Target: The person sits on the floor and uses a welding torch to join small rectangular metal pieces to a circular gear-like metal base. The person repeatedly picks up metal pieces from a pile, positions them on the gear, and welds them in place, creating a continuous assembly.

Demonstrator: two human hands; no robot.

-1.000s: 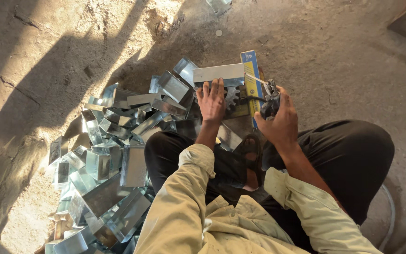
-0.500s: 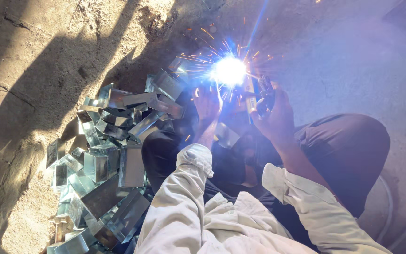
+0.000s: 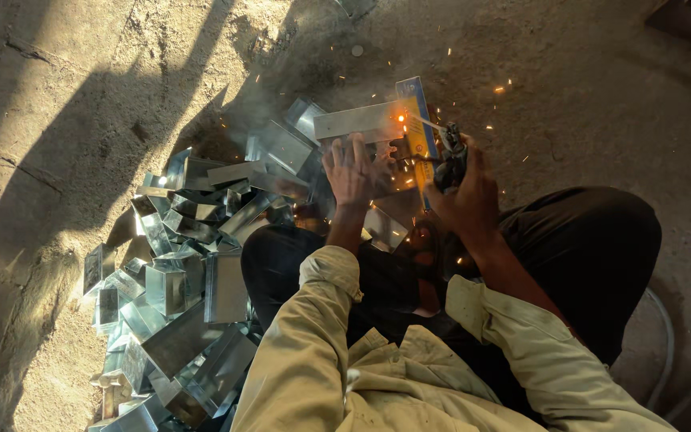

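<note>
Steel bar (image 3: 359, 120) under flat, spread left hand (image 3: 351, 170) fingers; right hand (image 3: 464, 188) fingers clamped on electrode holder (image 3: 449, 156).

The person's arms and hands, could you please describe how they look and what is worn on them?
Both arms wear long, loose sleeves of pale beige work cloth, creased and a little soiled, ending in cuffs at the wrists. The left hand and right hand are bare, without gloves.

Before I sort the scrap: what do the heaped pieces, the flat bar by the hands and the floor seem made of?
Heaped pieces: probably galvanised sheet steel, folded, bright grey, mirror-like glints. Flat bar: likely steel, dull grey, an orange glowing spot and sparks on it. Floor: seemingly rough concrete, cracked and dusty.
</note>
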